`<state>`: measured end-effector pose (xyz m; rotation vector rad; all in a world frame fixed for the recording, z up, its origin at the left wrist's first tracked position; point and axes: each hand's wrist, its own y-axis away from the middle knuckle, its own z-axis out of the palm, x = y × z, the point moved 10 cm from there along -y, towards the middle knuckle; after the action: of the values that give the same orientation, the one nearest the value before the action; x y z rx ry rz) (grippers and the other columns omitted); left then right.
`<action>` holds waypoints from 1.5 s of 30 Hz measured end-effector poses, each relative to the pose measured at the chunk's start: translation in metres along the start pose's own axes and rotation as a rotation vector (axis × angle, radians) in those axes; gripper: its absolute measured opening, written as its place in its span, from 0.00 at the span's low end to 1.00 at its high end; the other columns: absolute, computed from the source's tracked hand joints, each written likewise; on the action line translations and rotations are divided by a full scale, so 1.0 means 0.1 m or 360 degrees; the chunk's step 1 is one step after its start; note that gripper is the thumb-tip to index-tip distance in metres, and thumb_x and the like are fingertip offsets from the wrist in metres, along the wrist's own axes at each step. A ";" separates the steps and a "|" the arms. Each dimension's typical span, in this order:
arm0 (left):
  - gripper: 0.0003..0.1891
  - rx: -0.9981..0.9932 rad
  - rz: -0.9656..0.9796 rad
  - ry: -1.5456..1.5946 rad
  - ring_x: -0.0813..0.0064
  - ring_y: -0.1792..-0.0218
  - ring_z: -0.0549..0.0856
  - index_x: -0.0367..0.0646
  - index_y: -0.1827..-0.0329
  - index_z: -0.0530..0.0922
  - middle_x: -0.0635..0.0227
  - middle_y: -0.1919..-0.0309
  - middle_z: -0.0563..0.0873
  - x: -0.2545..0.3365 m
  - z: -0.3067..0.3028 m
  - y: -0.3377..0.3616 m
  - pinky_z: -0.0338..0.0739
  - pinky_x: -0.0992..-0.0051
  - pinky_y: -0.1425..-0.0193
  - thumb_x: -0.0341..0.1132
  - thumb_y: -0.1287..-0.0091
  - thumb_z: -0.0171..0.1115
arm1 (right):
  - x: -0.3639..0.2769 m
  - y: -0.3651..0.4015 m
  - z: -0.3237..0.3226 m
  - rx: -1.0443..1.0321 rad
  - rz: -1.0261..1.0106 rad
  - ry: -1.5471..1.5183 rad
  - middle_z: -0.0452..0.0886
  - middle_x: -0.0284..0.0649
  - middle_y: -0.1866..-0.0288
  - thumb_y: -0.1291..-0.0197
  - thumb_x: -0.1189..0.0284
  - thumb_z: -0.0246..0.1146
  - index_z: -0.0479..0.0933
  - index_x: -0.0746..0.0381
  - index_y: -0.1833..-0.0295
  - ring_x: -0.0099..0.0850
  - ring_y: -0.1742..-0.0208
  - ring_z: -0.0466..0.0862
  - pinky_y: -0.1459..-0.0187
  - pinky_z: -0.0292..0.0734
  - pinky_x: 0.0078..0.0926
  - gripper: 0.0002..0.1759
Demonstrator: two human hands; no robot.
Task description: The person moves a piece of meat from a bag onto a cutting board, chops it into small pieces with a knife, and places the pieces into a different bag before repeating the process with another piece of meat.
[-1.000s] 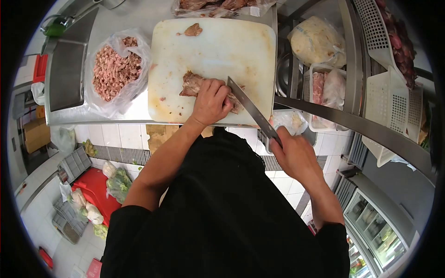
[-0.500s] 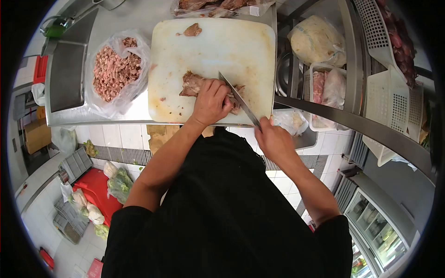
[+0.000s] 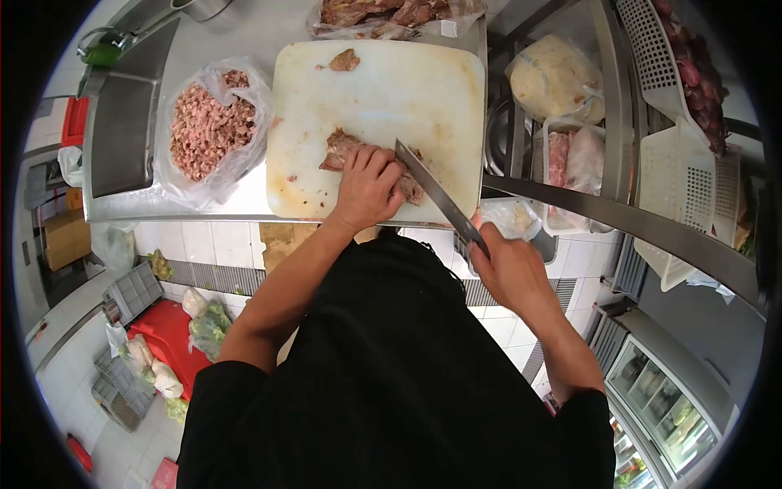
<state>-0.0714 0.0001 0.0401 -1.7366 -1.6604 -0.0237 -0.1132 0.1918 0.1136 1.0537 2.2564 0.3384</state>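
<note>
A piece of brownish meat (image 3: 336, 151) lies near the front of the white cutting board (image 3: 375, 81). My left hand (image 3: 368, 189) presses on it with fingers curled, hiding its middle. In my right hand (image 3: 511, 265) is the handle of a long knife (image 3: 440, 194), its blade slanting up and left across the board's front right. The blade's tip is just right of my left fingers, beside the cut end of the meat. A small meat scrap (image 3: 344, 60) sits at the back of the board, with crumbs along the left.
Left of the board stands a plastic bag of diced meat (image 3: 210, 126), beside a sink (image 3: 122, 122). More meat in a clear bag (image 3: 383, 15) lies behind the board. On the right, a metal rack (image 3: 586, 204) carries a white basket (image 3: 558, 130) and a bagged pale mass (image 3: 555, 77).
My right hand has drawn the knife back, down and to the right, and its blade has moved away from my left fingers. My left hand stays on the meat.
</note>
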 end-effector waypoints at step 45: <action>0.17 -0.0009 -0.0056 -0.0216 0.61 0.43 0.80 0.51 0.54 0.82 0.68 0.51 0.81 -0.11 -0.04 0.09 0.67 0.54 0.37 0.38 0.47 0.69 | -0.24 -0.53 0.25 0.0040 -0.0115 0.0001 0.84 0.57 0.73 0.26 0.67 0.60 0.71 0.66 0.54 0.60 0.65 0.87 0.60 0.82 0.57 0.12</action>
<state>-0.0638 -0.0108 0.0339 -1.7465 -1.7897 0.0746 -0.1176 0.1384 0.0796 0.9817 2.2981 0.2808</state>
